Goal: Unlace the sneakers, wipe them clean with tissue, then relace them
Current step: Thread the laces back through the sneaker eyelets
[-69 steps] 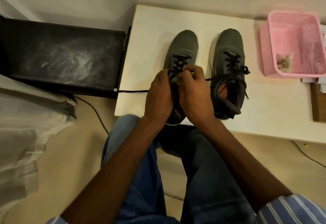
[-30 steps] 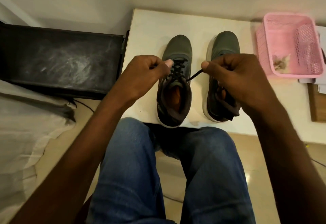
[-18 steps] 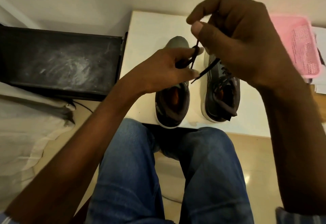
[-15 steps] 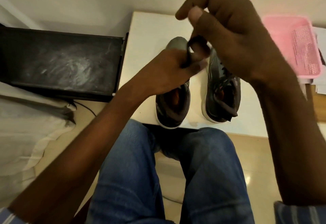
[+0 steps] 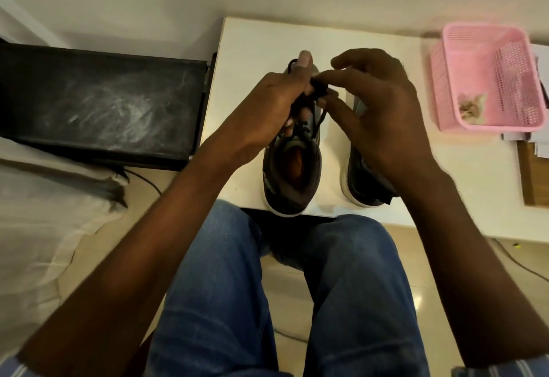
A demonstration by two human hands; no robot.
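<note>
Head view looks down on a white table [image 5: 386, 219] with two grey sneakers side by side near its front edge, toes pointing away from the person. Left sneaker [image 5: 292, 180] sits nearest the table's front edge, its opening and orange insole showing; right sneaker [image 5: 361, 186] stands just beside it on the table, mostly hidden behind the right hand [image 5: 374, 115]. Both hands meet above the left sneaker's laced part. Left hand [image 5: 267, 112] has its fingers curled round a black lace [image 5: 318, 115], with a loop of it showing past the raised index finger. Right hand pinches the lace between thumb and forefinger, touching the left hand's fingertips, while its other fingers stay spread and loosely bent. Strands of lace run from the pinch down to the sneaker's eyelets. At the table's far right corner sits a pink basket [image 5: 451, 79] with a crumpled tissue [image 5: 472, 106] inside. Left of the table stands a black box [image 5: 101, 103]. Below the table's front edge are the person's knees in blue jeans [image 5: 225, 302].
</note>
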